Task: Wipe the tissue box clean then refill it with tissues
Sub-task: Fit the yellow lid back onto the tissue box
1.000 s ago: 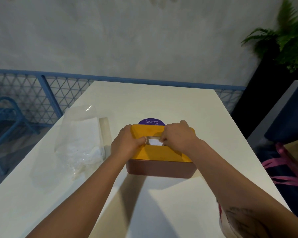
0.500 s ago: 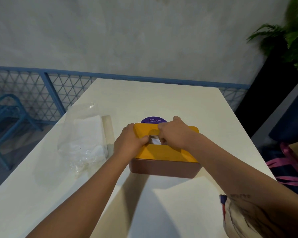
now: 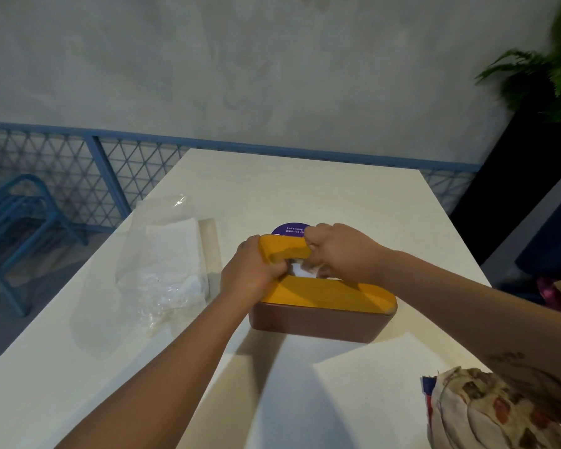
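A brown tissue box (image 3: 318, 322) with a yellow lid (image 3: 324, 293) stands on the white table (image 3: 305, 189). White tissue (image 3: 297, 269) shows in the slot of the lid. My left hand (image 3: 248, 272) lies on the left end of the lid, thumb at the slot's edge. My right hand (image 3: 340, 251) sits over the slot from the right, its curled fingers pinching the tissue there. How deep the fingers reach is hidden.
A clear plastic bag with white tissues (image 3: 166, 254) lies left of the box. A purple round sticker (image 3: 290, 229) is on the table behind it. A blue railing (image 3: 104, 163) and blue chair (image 3: 17, 222) stand left; a potted plant (image 3: 551, 76) at the right.
Both hands stayed on the lid around the slot. My right hand shifted a little over the opening and the tissue in it shows more.
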The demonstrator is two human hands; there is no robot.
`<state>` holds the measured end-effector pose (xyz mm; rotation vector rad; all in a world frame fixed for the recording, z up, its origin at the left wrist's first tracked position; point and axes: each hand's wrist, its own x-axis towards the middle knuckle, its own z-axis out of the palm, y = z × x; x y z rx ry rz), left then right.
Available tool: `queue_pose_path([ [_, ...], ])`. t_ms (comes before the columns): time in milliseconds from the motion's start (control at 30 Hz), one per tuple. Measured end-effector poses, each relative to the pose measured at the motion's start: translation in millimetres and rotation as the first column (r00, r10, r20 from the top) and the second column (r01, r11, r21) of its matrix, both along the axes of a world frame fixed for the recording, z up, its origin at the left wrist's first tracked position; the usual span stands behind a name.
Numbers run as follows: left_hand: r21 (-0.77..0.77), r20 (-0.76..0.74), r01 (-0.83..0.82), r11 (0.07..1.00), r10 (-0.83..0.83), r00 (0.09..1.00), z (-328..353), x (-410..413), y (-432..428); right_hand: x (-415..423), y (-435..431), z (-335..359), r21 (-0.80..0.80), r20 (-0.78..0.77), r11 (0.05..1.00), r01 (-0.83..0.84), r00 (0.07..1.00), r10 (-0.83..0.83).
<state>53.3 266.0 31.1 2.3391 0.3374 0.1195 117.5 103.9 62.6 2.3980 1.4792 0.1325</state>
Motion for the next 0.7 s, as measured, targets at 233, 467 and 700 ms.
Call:
queue_pose_path([
  [233, 0.02, 0.006, -0.014, 1.0, 0.014, 1.0, 3, -2, -2, 3, 5, -8, 0.008, -0.051, 0.999, 0.052, 0.997, -0.052],
  [467, 0.035, 0.006, -0.022, 0.999, 0.022, 1.0, -1, 0, -1, 9, 5, -12, 0.032, -0.079, 0.999, -0.006, 0.997, 0.008],
  [700, 0.057, -0.009, -0.014, 0.998, 0.015, 1.0, -7, 4, 2, 12, -2, -6, 0.065, -0.298, 0.997, 0.042, 0.954, -0.021],
])
